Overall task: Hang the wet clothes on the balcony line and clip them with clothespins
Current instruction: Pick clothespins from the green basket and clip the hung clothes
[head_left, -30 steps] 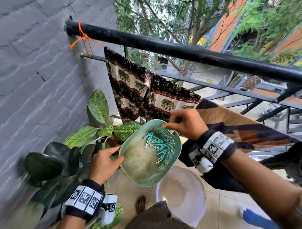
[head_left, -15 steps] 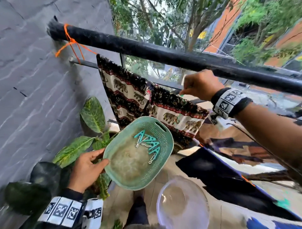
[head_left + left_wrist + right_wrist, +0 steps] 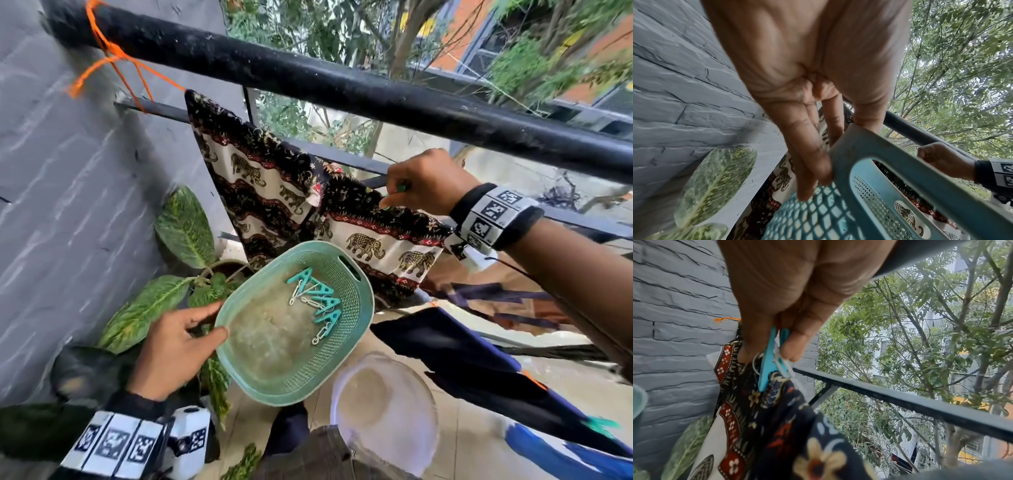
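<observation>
An elephant-print cloth hangs over the thin black rail below the thick balcony bar. My right hand pinches a teal clothespin at the cloth's top edge on the rail. My left hand grips the rim of a teal perforated basket, thumb on the rim and fingers underneath. Several teal clothespins lie in the basket. A dark blue and brown garment hangs to the right.
A grey stone wall stands at the left, with a leafy potted plant beneath. A clear plastic basin sits on the tiled floor. An orange cord is tied to the thick bar. Trees and buildings lie beyond the railing.
My right hand left the basket with a clothespin, rose to the railing, then came down onto the cloth's top edge. The left hand kept holding the basket.
</observation>
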The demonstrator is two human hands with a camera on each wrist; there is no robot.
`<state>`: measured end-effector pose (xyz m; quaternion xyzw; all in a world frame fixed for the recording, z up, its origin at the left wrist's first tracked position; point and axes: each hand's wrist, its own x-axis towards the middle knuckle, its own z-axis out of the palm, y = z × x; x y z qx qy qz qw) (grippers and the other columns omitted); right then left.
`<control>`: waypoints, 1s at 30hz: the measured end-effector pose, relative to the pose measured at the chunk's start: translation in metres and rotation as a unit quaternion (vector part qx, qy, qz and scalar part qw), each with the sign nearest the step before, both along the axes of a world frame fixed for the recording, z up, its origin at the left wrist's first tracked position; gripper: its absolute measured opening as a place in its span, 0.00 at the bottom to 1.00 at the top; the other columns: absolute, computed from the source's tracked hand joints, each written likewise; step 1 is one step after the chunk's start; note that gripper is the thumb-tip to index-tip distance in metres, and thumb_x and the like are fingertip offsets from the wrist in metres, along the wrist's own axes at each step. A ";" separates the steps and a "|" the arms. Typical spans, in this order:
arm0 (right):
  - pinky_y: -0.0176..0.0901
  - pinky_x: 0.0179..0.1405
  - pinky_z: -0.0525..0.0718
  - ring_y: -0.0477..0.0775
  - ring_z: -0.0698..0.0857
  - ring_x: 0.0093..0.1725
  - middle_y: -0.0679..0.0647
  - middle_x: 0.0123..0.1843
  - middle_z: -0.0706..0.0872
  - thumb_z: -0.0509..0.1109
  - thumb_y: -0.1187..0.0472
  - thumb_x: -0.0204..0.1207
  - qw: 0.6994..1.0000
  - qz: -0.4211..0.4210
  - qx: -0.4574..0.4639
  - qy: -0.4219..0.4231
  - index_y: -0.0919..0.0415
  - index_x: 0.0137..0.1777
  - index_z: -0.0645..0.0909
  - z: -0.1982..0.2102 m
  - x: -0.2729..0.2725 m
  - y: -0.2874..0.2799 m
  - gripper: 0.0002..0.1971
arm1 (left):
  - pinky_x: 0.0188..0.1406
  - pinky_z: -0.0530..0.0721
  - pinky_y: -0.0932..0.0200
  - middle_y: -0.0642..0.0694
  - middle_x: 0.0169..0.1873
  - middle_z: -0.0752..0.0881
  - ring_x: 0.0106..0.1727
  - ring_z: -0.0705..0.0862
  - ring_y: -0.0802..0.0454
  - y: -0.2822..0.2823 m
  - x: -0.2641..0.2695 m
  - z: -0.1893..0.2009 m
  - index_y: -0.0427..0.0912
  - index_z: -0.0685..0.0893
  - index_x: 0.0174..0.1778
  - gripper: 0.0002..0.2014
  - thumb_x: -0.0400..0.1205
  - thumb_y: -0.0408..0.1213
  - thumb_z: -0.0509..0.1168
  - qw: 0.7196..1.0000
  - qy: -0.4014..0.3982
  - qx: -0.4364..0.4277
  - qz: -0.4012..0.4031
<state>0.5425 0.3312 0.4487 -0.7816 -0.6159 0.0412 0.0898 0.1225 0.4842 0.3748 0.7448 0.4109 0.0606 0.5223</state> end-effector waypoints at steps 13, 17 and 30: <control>0.45 0.53 0.85 0.47 0.82 0.44 0.55 0.60 0.88 0.76 0.40 0.70 0.998 -0.040 -0.006 0.051 0.52 0.73 0.77 0.001 -0.011 -0.022 0.33 | 0.51 0.82 0.76 0.76 0.43 0.87 0.51 0.86 0.75 -0.013 -0.011 0.006 0.73 0.86 0.45 0.28 0.73 0.26 0.77 1.000 -0.027 -0.003 0.002; 0.43 0.46 0.85 0.49 0.86 0.45 0.52 0.58 0.86 0.72 0.36 0.75 0.984 -0.124 0.101 0.078 0.52 0.69 0.78 -0.001 -0.018 -0.043 0.28 | 0.49 0.82 0.78 0.72 0.44 0.89 0.49 0.87 0.74 -0.014 -0.018 0.005 0.69 0.86 0.50 0.27 0.73 0.25 0.77 1.000 -0.024 0.001 0.007; 0.51 0.54 0.86 0.55 0.88 0.49 0.46 0.44 0.88 0.74 0.39 0.73 0.845 -0.458 0.001 0.275 0.48 0.61 0.81 -0.129 -0.102 -0.137 0.21 | 0.43 0.76 0.87 0.84 0.35 0.82 0.44 0.80 0.87 -0.030 -0.041 0.017 0.76 0.85 0.40 0.33 0.72 0.21 0.77 1.000 0.005 0.001 -0.006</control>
